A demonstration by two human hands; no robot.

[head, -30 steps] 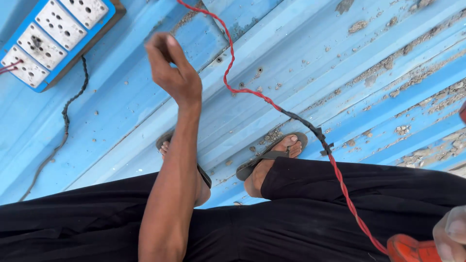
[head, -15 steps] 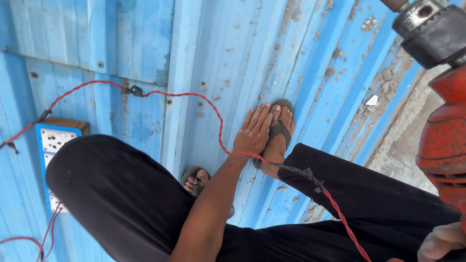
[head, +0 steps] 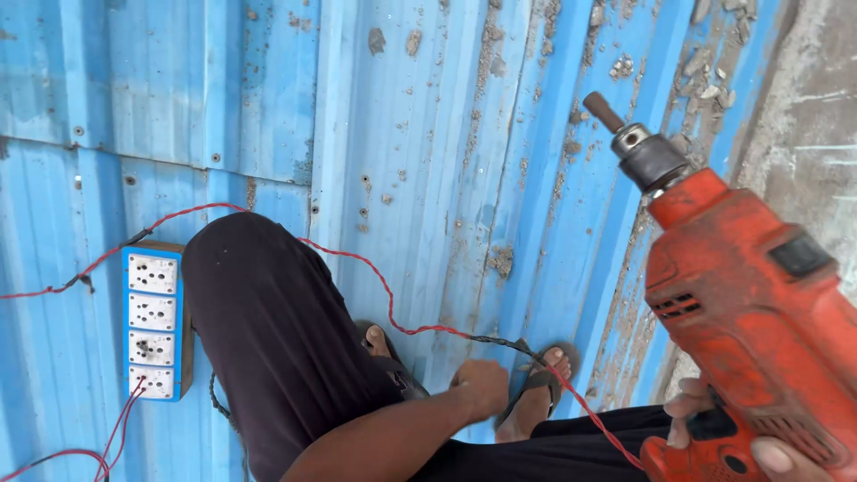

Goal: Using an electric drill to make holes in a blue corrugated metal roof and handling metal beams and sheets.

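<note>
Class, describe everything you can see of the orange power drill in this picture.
The orange power drill fills the right side of the view, held up close to the camera. Its body looks like moulded plastic, with dark vent slots and a black switch on the upper side. A dark metal chuck at the front holds a short bit with a brownish tip, pointing up and left. The right hand grips its handle at the bottom edge, fingers wrapped around it. A twisted red cord runs from near its base across the blue corrugated sheets.
</note>
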